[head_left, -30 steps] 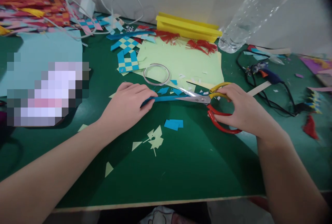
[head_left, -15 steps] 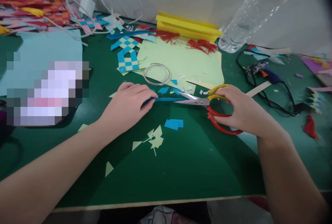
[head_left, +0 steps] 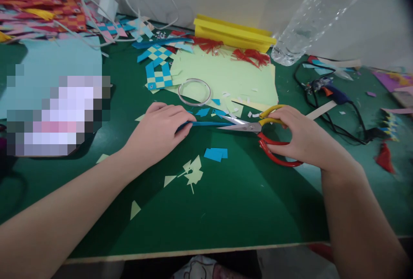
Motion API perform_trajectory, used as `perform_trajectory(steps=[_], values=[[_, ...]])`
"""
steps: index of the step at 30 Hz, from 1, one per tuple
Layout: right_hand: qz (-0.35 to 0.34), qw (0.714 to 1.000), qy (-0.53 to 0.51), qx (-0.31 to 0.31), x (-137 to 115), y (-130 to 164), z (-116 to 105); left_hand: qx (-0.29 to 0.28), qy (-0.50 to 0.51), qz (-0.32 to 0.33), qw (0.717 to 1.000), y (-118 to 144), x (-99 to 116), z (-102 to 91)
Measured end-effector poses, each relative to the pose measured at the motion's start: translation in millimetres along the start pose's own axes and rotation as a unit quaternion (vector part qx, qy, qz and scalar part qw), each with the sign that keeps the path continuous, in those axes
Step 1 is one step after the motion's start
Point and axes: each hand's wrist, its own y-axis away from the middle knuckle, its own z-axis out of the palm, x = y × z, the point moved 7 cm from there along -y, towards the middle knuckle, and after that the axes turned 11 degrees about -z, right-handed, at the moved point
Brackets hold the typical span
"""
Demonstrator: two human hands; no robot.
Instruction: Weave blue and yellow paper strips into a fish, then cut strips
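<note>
Between its thumb and fingers my left hand (head_left: 164, 130) pinches a narrow blue paper strip (head_left: 208, 123) that points to the right. My right hand (head_left: 300, 137) has its fingers through the yellow and red handles of a pair of scissors (head_left: 240, 127). The blades stand partly apart around the strip's free end; whether they touch it I cannot tell. Below the strip lie small blue paper pieces (head_left: 215, 154) and pale green scraps (head_left: 192, 171). Behind it, a silver ring (head_left: 194, 92) rests partly on pale green paper sheets (head_left: 226, 72).
A clear plastic bottle (head_left: 309, 20) stands at the back right, near a glue gun (head_left: 337, 95) with a black cable. Woven blue and green paper fish (head_left: 158, 75) and folded yellow paper (head_left: 232, 33) are at the back. Light blue paper (head_left: 64, 59) lies left.
Almost nothing differs. The scissors and my right hand have shifted very slightly to the right, while my left hand keeps its hold on the strip.
</note>
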Motion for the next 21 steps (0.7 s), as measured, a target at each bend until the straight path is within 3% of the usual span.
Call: perform_trajectory(steps=[9,21], values=[[0.004,1.0,0.005,0.031,0.6,3.6,-8.5,-0.007,-0.006,-0.004,1.0,-0.7,0.7,0.7],[-0.016,1.0,0.027,0.0,3.5,1.6,-1.2,-0.002,-0.005,0.002,1.0,-0.8,0.7,2.4]])
